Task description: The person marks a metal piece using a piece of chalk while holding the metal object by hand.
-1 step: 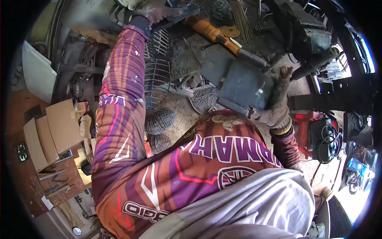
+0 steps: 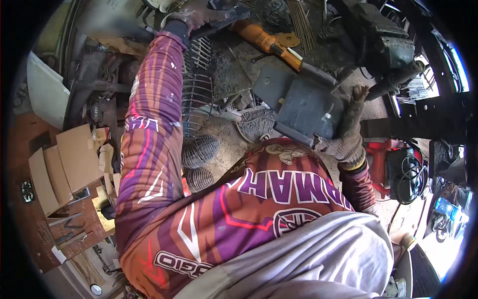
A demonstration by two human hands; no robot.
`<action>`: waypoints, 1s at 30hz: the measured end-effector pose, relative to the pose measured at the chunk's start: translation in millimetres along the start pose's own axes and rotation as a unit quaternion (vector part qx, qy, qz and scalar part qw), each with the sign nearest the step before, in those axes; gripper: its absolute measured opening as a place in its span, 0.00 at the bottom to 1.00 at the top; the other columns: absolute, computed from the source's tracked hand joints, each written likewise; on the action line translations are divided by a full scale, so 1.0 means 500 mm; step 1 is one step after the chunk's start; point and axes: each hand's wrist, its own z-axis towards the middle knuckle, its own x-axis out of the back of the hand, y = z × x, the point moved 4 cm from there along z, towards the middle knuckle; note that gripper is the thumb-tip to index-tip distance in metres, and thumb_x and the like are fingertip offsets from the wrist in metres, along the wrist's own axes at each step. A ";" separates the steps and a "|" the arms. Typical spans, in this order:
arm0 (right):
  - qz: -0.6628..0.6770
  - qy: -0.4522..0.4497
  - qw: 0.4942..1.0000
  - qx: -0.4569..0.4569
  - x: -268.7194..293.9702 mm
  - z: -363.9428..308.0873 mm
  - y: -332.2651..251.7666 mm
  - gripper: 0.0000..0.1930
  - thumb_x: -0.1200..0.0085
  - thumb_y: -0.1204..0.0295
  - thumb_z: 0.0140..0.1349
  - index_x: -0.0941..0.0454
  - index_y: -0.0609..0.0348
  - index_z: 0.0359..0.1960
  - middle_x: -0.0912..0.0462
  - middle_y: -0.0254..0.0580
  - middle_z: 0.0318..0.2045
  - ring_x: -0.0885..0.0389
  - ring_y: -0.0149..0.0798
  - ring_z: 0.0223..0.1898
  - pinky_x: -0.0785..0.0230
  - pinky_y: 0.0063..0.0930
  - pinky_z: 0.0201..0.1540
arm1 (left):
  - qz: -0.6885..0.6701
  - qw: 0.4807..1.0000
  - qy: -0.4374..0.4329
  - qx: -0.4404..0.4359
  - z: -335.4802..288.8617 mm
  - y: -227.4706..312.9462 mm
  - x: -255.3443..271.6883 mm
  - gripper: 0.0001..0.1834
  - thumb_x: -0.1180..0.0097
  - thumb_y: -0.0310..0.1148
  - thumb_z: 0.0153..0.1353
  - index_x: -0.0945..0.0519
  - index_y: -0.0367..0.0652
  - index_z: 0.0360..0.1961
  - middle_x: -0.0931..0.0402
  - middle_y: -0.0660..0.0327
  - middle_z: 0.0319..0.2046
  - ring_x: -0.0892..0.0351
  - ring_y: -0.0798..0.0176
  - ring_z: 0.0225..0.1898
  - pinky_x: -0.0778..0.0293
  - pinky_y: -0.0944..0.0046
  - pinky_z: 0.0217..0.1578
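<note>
While the gloved fingers point(image 2: 359, 94) of the right hand point(image 2: 348, 139) reach up along one end of a gray metal piece point(image 2: 308, 109), the thumb side meets its near corner, so that the end is clamped in the grip; one fingertip sticks up beyond the far edge. This boxy piece lies in front of the person's chest, right of the middle of the view, its broad face up. A flat gray plate point(image 2: 273, 87) shows just beside it, on the left.

The left hand point(image 2: 194, 20), also gloved, is stretched out to the upper edge, against a dark piece point(image 2: 226, 17); I cannot tell whether its fingers are closed around that.

Between the hands lies an orange tool point(image 2: 261, 37), slanting so that its dark end comes close to the gray metal piece. Near it are a flat tan disc point(image 2: 289, 39) and a bundle of thin rods point(image 2: 301, 22). Below the left forearm's far end stand curved metal ribs point(image 2: 196, 92), and nearer the body are two rounded wire coils, one point(image 2: 201, 151) above the other.

Farther out, an open cardboard box point(image 2: 79, 162) sits on the brown table point(image 2: 74, 246) at left. At right are a red object point(image 2: 379, 167), a black cable point(image 2: 412, 172) and a blue bottle point(image 2: 446, 207).
</note>
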 end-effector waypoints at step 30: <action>0.148 0.065 0.957 -0.241 -0.003 0.010 -0.032 0.80 0.17 0.54 0.31 0.74 0.60 0.75 0.35 0.51 0.60 0.30 0.46 0.58 0.37 0.41 0.63 | 0.114 0.988 -0.005 -0.105 0.368 -0.078 -0.159 0.53 0.24 0.46 0.39 0.35 0.45 0.68 0.34 0.46 0.64 0.36 0.44 0.65 0.37 0.53 0.65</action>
